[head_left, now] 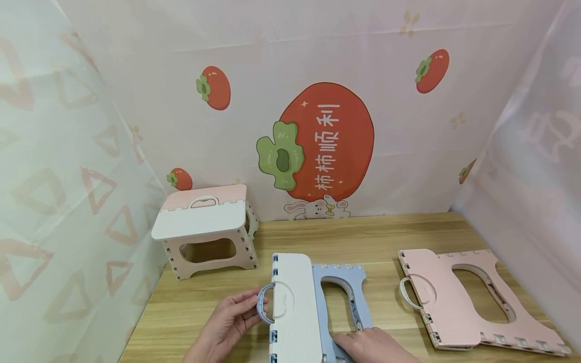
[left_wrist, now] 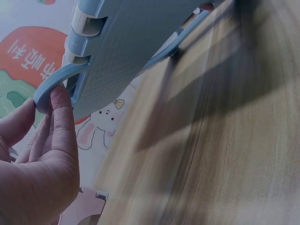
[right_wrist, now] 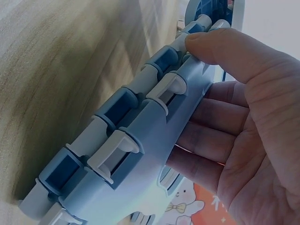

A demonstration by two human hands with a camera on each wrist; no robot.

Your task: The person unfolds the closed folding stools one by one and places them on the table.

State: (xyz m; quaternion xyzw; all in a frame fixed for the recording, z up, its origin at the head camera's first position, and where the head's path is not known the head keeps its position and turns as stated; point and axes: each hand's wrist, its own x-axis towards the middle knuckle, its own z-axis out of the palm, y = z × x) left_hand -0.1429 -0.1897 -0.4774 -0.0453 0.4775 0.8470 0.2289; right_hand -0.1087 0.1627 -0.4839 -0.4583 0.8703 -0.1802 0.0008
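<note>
A blue-and-white folding stool [head_left: 297, 297], folded flat, is at the front middle of the table. My left hand [head_left: 229, 320] pinches its blue carrying handle [left_wrist: 58, 77] between thumb and index finger. The left wrist view shows the stool's blue panel [left_wrist: 131, 51] raised off the wood and tilted. With my right hand [head_left: 374, 345] I grip the stool's far right end; the thumb presses near the hinged edge [right_wrist: 124, 110] and the other fingers reach round behind. The lower edge of the stool runs out of the head view.
A pink folding stool [head_left: 419, 297] lies folded flat on the right of the wooden table [head_left: 363, 234]. Another pink-and-white stool [head_left: 199, 222] stands unfolded at the back left. Printed cloth walls [head_left: 254, 45] close off the back and both sides.
</note>
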